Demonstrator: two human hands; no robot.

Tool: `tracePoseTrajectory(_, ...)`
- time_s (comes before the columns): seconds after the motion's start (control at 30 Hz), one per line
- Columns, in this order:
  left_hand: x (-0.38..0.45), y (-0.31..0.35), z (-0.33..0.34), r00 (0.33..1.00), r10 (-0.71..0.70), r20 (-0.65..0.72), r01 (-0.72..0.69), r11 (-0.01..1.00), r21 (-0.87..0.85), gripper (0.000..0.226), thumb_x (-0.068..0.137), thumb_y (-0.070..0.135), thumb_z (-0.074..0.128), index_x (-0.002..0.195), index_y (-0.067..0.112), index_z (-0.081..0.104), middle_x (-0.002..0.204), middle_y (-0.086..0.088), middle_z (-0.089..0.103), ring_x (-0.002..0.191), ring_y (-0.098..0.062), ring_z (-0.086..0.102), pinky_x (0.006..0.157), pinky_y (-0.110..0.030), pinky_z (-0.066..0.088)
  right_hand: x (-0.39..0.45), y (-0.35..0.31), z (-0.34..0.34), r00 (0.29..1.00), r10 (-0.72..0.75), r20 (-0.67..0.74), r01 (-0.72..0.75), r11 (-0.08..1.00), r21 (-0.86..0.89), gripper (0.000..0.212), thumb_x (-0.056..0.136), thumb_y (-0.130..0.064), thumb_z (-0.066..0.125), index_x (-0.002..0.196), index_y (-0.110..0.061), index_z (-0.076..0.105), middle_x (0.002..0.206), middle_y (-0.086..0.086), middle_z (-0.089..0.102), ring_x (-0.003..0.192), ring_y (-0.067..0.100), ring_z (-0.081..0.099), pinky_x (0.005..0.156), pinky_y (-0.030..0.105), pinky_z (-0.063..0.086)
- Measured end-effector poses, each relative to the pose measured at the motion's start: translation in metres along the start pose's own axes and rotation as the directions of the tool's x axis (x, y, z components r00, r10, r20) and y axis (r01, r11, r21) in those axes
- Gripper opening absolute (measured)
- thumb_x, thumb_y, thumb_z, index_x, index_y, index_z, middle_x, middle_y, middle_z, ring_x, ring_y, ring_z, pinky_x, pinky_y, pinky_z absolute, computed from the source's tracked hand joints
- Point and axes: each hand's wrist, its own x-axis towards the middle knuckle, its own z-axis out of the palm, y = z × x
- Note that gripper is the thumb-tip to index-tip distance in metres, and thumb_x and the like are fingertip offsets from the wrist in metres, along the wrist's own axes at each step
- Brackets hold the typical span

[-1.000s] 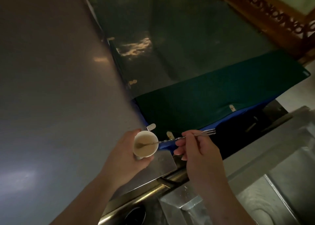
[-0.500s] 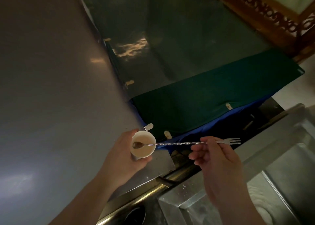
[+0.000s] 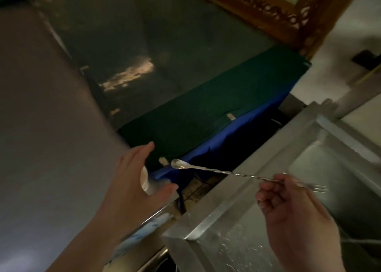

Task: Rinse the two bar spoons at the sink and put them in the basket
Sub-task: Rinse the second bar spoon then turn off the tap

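Observation:
One bar spoon point(image 3: 237, 173) with a twisted steel shaft is pinched in my right hand point(image 3: 288, 214). It lies nearly level in the air, with its bowl pointing left over the blue cloth and its small fork end poking out to the right of my fingers. My right hand hovers over the near-left corner of the steel sink point(image 3: 334, 181). My left hand point(image 3: 132, 181) has its fingers spread apart around a small white cup point(image 3: 145, 181), which shows only partly behind the palm. No second spoon or basket is in view.
A grey counter point(image 3: 51, 127) fills the left side. A dark green cloth point(image 3: 206, 117) over a blue cloth point(image 3: 218, 146) hangs beyond the sink rim point(image 3: 222, 201). A carved wooden frame point(image 3: 268, 10) crosses the top right. The light is dim.
The spoon's bowl came out of the cup and my right hand carried it right, over the sink's corner. My left hand's fingers opened away from the cup.

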Motion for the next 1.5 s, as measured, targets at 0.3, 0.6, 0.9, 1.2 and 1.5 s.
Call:
tracePoseTrajectory(0.3, -0.002, 0.144, 0.102, 0.938, 0.282, 0.2, -0.226, 0.938, -0.263, 0.044, 0.083, 0.017, 0.066, 0.114, 0.048, 0.057, 0.113, 0.02, 0.062, 0.11, 0.002, 0.056, 0.089, -0.003, 0.034, -0.012, -0.089, -0.123, 0.942, -0.126, -0.311, 0.169, 0.979, 0.115, 0.031, 0.099, -0.012, 0.039, 0.076, -0.006, 0.059, 0.049, 0.008, 0.065, 0.042, 0.015, 0.062, 0.042, 0.021, 0.051)
tracePoseTrajectory(0.6, -0.042, 0.257, 0.231, 0.771, 0.479, 0.42, -0.321, 0.862, -0.393, 0.042, 0.085, 0.012, 0.065, 0.117, 0.038, 0.059, 0.11, 0.034, 0.055, 0.107, 0.011, 0.05, 0.083, 0.001, 0.034, -0.028, -0.124, -0.269, 0.792, -0.171, -0.586, 0.35, 0.913, 0.207, 0.03, 0.099, -0.011, 0.04, 0.078, -0.005, 0.06, 0.05, 0.007, 0.065, 0.046, 0.015, 0.064, 0.047, 0.023, 0.055)
tracePoseTrajectory(0.9, -0.068, 0.295, 0.362, 0.646, 0.508, 0.57, -0.263, 0.849, -0.458, 0.046, 0.087, 0.019, 0.064, 0.115, 0.051, 0.047, 0.112, 0.025, 0.06, 0.105, 0.002, 0.054, 0.084, -0.012, 0.041, -0.015, -0.106, -0.366, 0.694, -0.106, -0.712, 0.42, 0.863, 0.281, 0.03, 0.1, -0.015, 0.042, 0.083, -0.007, 0.066, 0.064, 0.011, 0.071, 0.058, 0.019, 0.069, 0.057, 0.028, 0.057)
tracePoseTrajectory(1.2, -0.061, 0.299, 0.411, 0.642, 0.457, 0.616, -0.176, 0.87, -0.461, 0.041, 0.078, 0.044, 0.055, 0.119, 0.038, 0.055, 0.106, 0.029, 0.061, 0.098, 0.005, 0.058, 0.079, -0.02, 0.048, 0.004, -0.09, -0.388, 0.702, -0.064, -0.71, 0.402, 0.858, 0.32, 0.029, 0.101, -0.015, 0.041, 0.087, -0.008, 0.065, 0.066, 0.009, 0.071, 0.06, 0.019, 0.068, 0.066, 0.032, 0.051)
tracePoseTrajectory(1.5, -0.058, 0.332, 0.411, 0.601, 0.267, 0.753, 0.599, 0.474, -0.646, 0.01, 0.099, 0.021, 0.047, 0.095, 0.021, 0.055, 0.091, -0.007, 0.076, 0.091, -0.029, 0.073, 0.083, -0.046, 0.056, 0.027, -0.059, -0.375, 0.807, 0.183, -0.562, 0.246, 0.761, 0.6, 0.023, 0.097, -0.017, 0.044, 0.084, -0.013, 0.062, 0.067, 0.002, 0.065, 0.055, 0.012, 0.062, 0.06, 0.023, 0.046)
